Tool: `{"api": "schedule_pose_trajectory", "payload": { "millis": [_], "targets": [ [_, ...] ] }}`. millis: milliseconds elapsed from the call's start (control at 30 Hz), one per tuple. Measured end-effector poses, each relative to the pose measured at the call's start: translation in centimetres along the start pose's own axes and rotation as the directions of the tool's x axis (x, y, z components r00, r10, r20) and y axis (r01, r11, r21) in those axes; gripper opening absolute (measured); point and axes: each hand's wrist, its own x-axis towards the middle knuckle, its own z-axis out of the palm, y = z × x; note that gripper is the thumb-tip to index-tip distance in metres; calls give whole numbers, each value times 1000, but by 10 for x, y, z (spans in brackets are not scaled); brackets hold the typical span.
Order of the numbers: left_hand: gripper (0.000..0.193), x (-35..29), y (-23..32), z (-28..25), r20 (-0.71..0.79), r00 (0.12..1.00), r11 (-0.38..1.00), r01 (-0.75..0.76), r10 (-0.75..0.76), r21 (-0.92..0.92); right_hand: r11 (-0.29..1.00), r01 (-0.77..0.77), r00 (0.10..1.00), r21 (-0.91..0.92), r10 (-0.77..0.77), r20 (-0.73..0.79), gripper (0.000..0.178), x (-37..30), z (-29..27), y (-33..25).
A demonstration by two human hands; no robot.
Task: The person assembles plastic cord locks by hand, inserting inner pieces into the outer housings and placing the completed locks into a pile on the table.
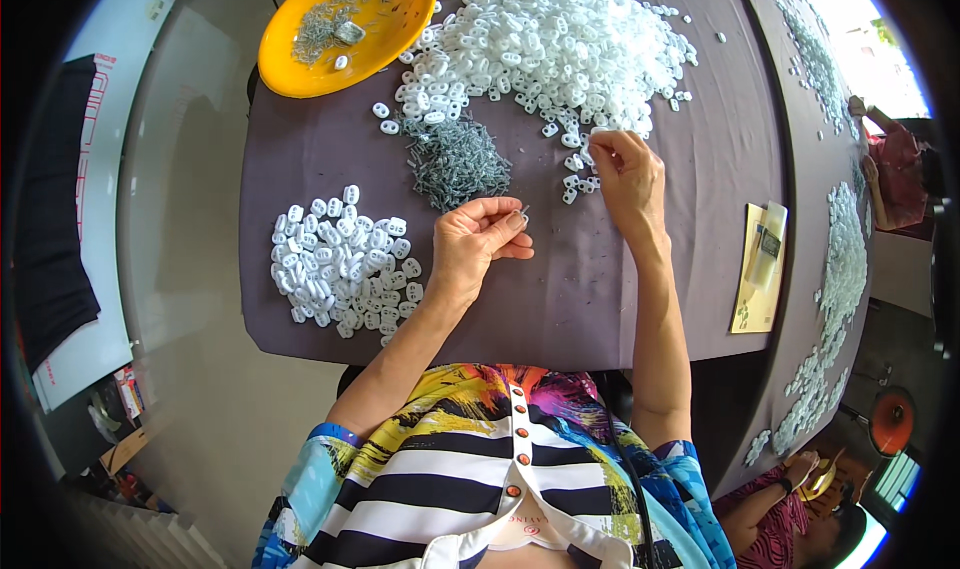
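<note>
My left hand (478, 241) is closed in a pinch on a small grey pin, its tip poking up past the thumb and forefinger. Just beyond that hand lies a heap of grey metal pins (458, 161). My right hand (632, 177) has its thumb and forefinger pressed together at the near edge of a big pile of small white oval plastic pieces (560, 44); anything between those fingertips is hidden. Several loose white pieces (572, 181) lie beside it. Left of my left forearm sits a separate group of white pieces (340, 259), which show dark spots.
A yellow plate (400, 44) at the far left holds thin metal bits and a greyish lump. A tan card with a clear-wrapped roll (765, 254) lies on the right. Further right, another table (800, 159) bears more white pieces; a person (790, 509) sits near it.
</note>
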Motion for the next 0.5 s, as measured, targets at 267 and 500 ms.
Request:
{"api": "schedule_pose_trajectory", "payload": {
  "millis": [267,500],
  "targets": [
    [11,-2,8,0,-8,1000,1000,-7,7,21,922,162,979,-352,-105,177,14,13,14,-14],
    [11,-4,10,-1,62,998,999,17,-19,33,844,332,940,-422,-258,223,11,21,21,-6]
  ]
}}
